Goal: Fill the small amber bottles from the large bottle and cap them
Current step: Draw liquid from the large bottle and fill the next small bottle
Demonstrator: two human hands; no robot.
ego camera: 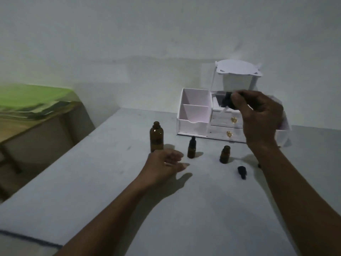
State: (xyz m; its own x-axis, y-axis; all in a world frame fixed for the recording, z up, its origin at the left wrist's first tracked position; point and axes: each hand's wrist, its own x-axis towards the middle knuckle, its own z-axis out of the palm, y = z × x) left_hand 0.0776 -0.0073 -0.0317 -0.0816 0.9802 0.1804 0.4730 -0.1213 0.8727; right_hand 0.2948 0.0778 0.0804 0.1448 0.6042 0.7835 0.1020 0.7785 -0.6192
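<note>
Where the grey table (92,182) meets the wall at its far edge, a white drawer organizer (195,115) stands; the right hand (262,115), raised in front, hides its right side. That hand pinches a black dropper cap (227,102). The large amber bottle (156,136) stands uncapped mid-table, left hand (164,165) loosely open just before it. Small capped bottle (191,150), small uncapped bottle (225,154), loose black cap (242,172) lying nearer.

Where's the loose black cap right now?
The loose black cap lies on its side on the table, right of centre in the head view, just in front of the uncapped small bottle and beside the right forearm.
</note>
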